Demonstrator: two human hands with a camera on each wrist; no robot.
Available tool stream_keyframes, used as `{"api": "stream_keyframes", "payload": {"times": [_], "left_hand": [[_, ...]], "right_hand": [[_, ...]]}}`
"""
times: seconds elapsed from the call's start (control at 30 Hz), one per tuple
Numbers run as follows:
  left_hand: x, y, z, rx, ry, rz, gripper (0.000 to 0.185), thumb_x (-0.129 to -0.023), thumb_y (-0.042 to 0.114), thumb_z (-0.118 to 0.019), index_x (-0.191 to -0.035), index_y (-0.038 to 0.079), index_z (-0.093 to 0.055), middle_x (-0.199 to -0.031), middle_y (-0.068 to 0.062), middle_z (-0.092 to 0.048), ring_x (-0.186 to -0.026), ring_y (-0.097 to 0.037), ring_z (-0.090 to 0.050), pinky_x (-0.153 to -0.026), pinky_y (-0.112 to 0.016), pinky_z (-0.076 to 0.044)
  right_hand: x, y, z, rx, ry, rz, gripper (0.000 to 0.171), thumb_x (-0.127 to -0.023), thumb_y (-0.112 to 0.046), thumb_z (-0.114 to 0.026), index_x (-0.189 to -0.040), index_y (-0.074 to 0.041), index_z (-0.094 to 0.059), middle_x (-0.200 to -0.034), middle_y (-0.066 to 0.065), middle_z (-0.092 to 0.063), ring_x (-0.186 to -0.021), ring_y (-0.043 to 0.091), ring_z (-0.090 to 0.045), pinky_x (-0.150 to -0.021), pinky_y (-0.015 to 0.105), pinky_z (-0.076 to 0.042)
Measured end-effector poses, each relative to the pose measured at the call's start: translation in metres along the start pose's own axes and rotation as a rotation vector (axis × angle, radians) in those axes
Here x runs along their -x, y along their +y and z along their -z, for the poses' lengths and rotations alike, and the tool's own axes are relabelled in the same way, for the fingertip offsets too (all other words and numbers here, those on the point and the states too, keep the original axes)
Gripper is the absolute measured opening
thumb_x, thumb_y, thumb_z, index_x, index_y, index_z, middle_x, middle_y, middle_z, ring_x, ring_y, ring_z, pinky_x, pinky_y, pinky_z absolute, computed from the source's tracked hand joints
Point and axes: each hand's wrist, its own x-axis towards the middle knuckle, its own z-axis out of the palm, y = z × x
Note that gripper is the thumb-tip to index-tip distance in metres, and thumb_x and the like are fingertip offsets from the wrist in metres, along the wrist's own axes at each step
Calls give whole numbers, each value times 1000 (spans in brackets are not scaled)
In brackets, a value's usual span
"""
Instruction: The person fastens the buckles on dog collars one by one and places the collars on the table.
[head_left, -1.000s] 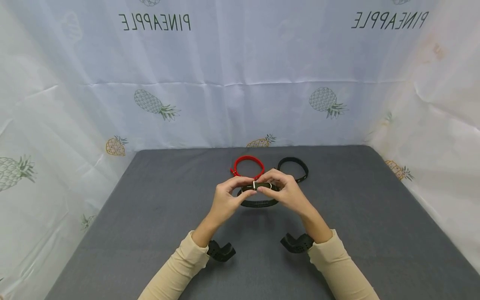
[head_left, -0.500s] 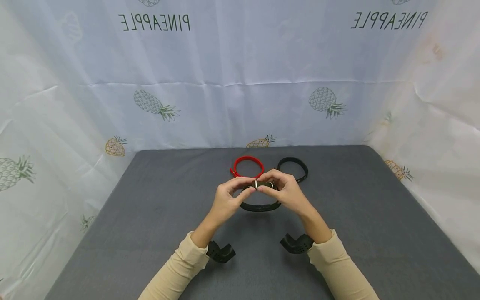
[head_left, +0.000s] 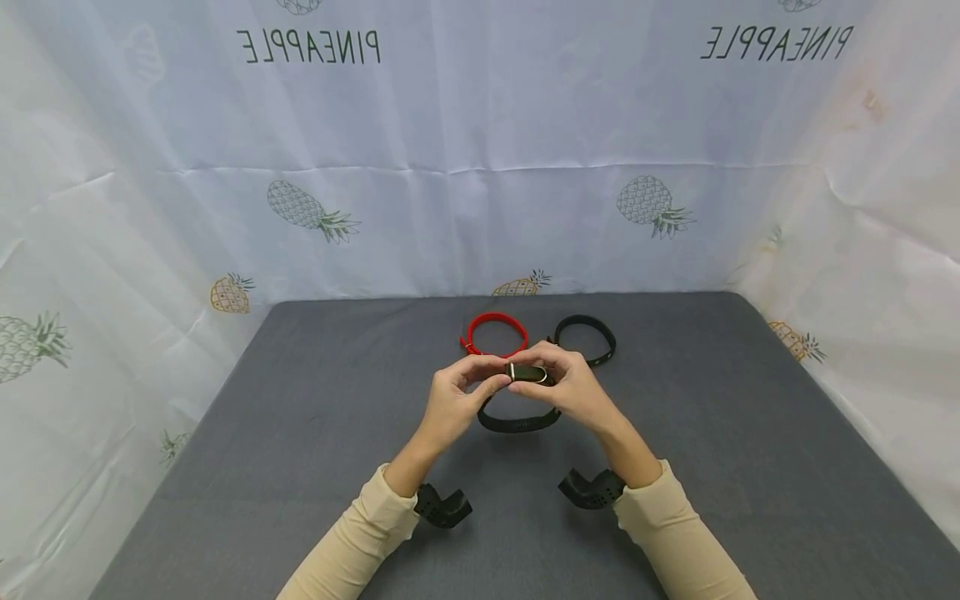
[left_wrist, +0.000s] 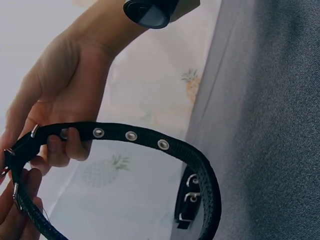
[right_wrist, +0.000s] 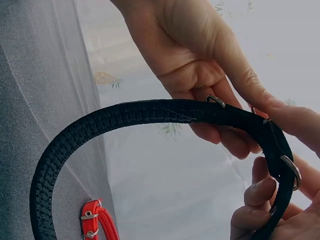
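Fingers (head_left: 491,385) of both your hands pinch the black collar (head_left: 519,422) at its buckle (head_left: 527,373), held above the mat's (head_left: 300,467) middle. Keep the left hand (head_left: 452,400) steady while the right hand (head_left: 573,387) works the strap end. No containers show; a red collar (head_left: 495,332) and another black one (head_left: 587,335) lie farther off.

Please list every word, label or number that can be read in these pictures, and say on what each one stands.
"PINEAPPLE", mirrored, on the backdrop cloth, upper left.
"PINEAPPLE", mirrored, on the same cloth, upper right.
No readable text on the black collar in the hands, the red collar, the other black collar or the table.
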Motion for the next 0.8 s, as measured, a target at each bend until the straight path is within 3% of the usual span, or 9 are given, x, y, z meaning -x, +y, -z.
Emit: {"api": "stream_keyframes", "payload": {"times": [0.13, 0.43, 0.6, 0.8], "left_hand": [[0, 0, -1, 0, 6, 5, 21, -87, 5, -67, -106, -4, -67, -101, -25, -69, -94, 3, -65, -86, -29, -58], [1, -2, -2, -10, 3, 4, 20, -89, 6, -66, -106, -4, -65, -104, -23, -65, -95, 1, -64, -87, -26, -57], [-1, -4, -1, -26, -8, -25, 18, -91, 5, -63, -107, -4, -64, -107, -21, -61, -100, -6, -62, -91, -28, -56], [-3, -3, 2, -67, 4, -11, 18, -92, 6, -62, -107, -4, -63, -107, -20, -61, -102, -7, -62, -93, -26, -54]], "right_hand": [[0, 1, 0, 28, 7, 9, 26, -85, -4, -72, -110, 3, -67, -99, 16, -62, -78, 3, -56, -67, 20, -49], [-1, 5, -2, 80, 11, 24, 25, -85, -3, -71, -109, 2, -66, -98, 17, -62, -77, 2, -54, -62, 19, -44], [-2, 7, -3, 78, 2, -4, 26, -87, -4, -69, -112, 2, -63, -106, 20, -63, -88, -4, -57, -69, 19, -48], [-3, 7, -4, 63, -2, -46, 28, -89, -4, -67, -115, 3, -61, -112, 23, -62, -97, -9, -58, -78, 20, -52]]}}
